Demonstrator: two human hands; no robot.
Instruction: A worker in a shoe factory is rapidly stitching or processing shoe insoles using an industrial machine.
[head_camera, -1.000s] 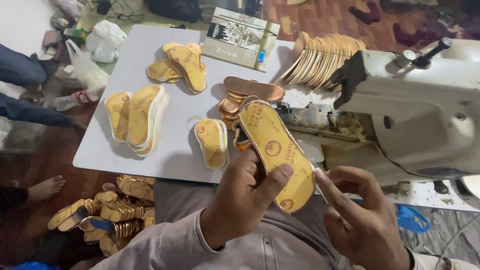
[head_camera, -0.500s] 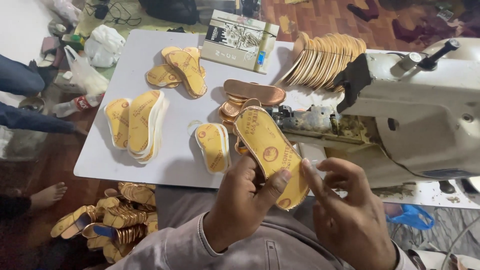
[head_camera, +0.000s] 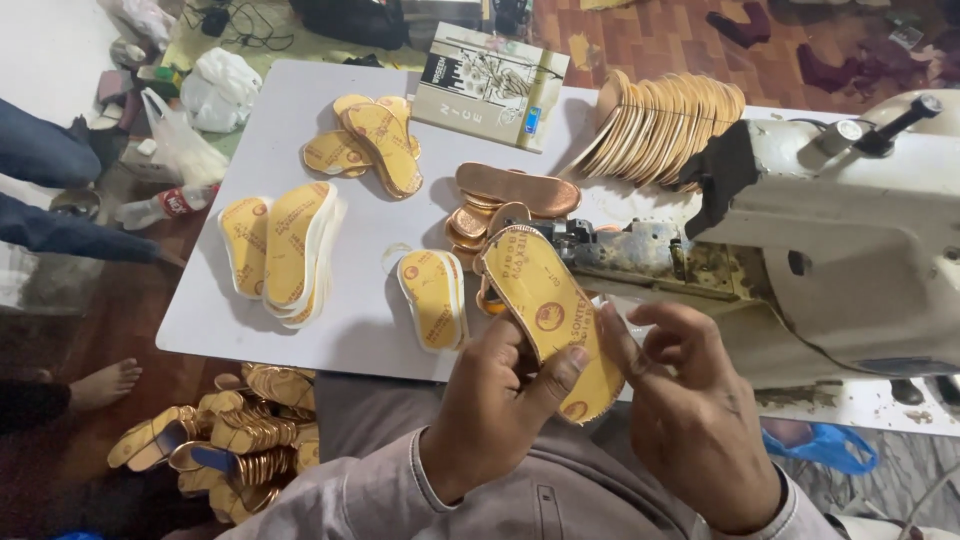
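Two hands hold one yellow insole (head_camera: 548, 320) over the near edge of the white tabletop (head_camera: 350, 330), just in front of the sewing machine (head_camera: 850, 250). The left hand (head_camera: 495, 410) grips it from below, its fingers (head_camera: 555, 372) wrapped about the heel end with the thumb pressed on the printed face. The right hand (head_camera: 690, 420) touches the insole's right edge, fingers curled and closed lightly on that rim. Its toe end tilts up toward the machine's metal bed. Just left of it a small stack of yellow insoles (head_camera: 432, 297) lies flat; farther left sits a taller stack (head_camera: 290, 250). Copper-coloured soles (head_camera: 515, 192) rest behind, and a fanned row of tan soles (head_camera: 660, 120) leans beside the machine.
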